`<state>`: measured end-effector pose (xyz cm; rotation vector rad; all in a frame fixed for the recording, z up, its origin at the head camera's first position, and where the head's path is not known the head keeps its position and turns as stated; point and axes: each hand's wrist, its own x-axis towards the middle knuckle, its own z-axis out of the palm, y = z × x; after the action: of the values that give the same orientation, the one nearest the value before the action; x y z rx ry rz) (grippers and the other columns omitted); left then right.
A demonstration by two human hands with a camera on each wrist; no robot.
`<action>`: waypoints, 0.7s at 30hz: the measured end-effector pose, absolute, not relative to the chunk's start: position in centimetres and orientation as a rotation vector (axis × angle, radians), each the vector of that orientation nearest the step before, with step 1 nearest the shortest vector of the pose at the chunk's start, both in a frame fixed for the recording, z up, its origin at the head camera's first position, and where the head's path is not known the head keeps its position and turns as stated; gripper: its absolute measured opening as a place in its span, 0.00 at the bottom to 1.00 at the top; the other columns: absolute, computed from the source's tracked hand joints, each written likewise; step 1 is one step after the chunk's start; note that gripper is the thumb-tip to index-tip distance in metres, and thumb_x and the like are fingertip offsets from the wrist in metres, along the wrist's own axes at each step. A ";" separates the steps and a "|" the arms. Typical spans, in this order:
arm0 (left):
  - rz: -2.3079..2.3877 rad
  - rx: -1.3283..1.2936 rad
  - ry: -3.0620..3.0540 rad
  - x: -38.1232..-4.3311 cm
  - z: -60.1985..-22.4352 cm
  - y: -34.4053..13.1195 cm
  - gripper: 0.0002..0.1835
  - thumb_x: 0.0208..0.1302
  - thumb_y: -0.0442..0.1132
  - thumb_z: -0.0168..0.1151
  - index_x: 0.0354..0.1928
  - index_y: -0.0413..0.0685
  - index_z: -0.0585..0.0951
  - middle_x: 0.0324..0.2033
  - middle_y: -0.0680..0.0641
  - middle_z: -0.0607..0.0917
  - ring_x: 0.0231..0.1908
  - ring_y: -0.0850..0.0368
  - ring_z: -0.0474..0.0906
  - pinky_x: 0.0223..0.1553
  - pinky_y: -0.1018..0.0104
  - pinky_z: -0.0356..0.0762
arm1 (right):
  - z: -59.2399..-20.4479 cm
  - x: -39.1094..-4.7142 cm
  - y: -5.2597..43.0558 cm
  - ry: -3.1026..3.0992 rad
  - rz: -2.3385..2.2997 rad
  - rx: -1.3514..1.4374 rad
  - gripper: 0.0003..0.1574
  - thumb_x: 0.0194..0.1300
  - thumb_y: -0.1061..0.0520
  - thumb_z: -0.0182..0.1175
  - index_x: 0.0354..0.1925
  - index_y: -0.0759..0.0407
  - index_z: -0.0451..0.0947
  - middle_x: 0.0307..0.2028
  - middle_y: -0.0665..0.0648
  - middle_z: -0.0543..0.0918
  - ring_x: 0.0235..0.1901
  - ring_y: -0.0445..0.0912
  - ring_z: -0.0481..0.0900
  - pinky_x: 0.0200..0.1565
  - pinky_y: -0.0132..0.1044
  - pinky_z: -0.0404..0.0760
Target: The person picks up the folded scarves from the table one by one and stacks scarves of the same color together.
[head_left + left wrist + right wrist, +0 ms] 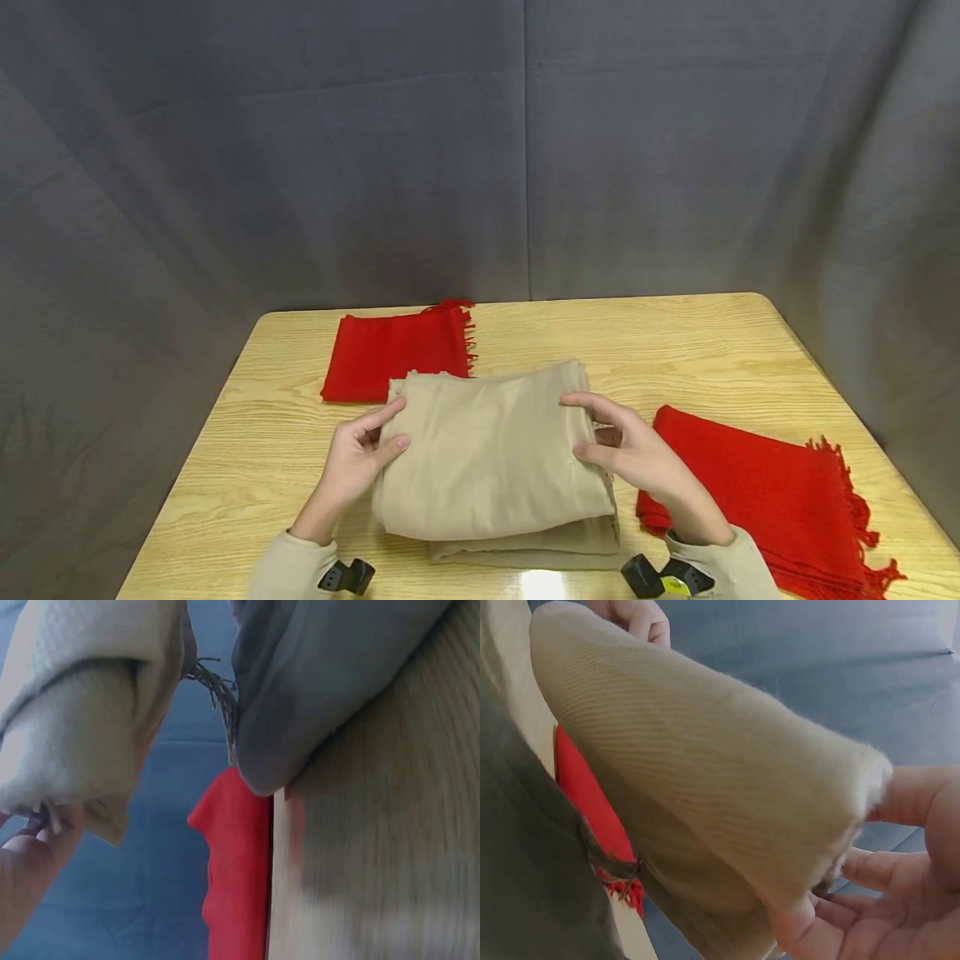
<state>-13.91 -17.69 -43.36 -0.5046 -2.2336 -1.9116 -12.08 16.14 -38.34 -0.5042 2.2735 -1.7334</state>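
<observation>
A folded beige scarf (487,458) is held up between both hands over the front middle of the wooden table. At its left edge my left hand (356,454) grips the layers, thumb on top and the other fingers partly hidden. My right hand (633,442) pinches the right edge; in the right wrist view its fingers curl round the scarf's end (727,757). Beneath lies more folded beige cloth (525,546), with a dark fringe visible in the left wrist view. Whether both beige parts are one piece I cannot tell.
A folded red scarf (397,346) with fringe lies at the table's back left, partly behind the beige one. Another red fringed scarf (765,500) lies at the right, near my right forearm. Grey curtain (525,150) hangs behind and beside the table (247,467).
</observation>
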 end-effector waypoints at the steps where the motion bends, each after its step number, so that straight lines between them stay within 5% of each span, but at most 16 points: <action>1: -1.916 -0.507 -2.226 -13.9 -43.5 -17.5 0.23 0.47 0.18 0.62 0.50 0.22 0.73 0.50 0.27 0.74 0.44 0.70 0.74 0.39 0.77 0.74 | -38.4 -12.0 16.3 2.278 -1.733 -0.498 0.32 0.57 0.69 0.56 0.60 0.63 0.64 0.55 0.66 0.65 0.31 0.50 0.80 0.34 0.36 0.78; 21: -1.991 -0.370 -2.242 -13.7 -45.2 -15.1 0.23 0.47 0.18 0.62 0.49 0.25 0.75 0.50 0.31 0.76 0.48 0.67 0.72 0.42 0.78 0.72 | -40.4 -11.2 18.3 2.304 -1.752 -0.491 0.32 0.54 0.74 0.53 0.59 0.68 0.63 0.59 0.68 0.63 0.31 0.51 0.80 0.34 0.36 0.78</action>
<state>-13.67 -15.11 -45.21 -0.3704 -2.2419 -1.9910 -11.24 18.33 -40.44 -0.4906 2.3038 -1.7519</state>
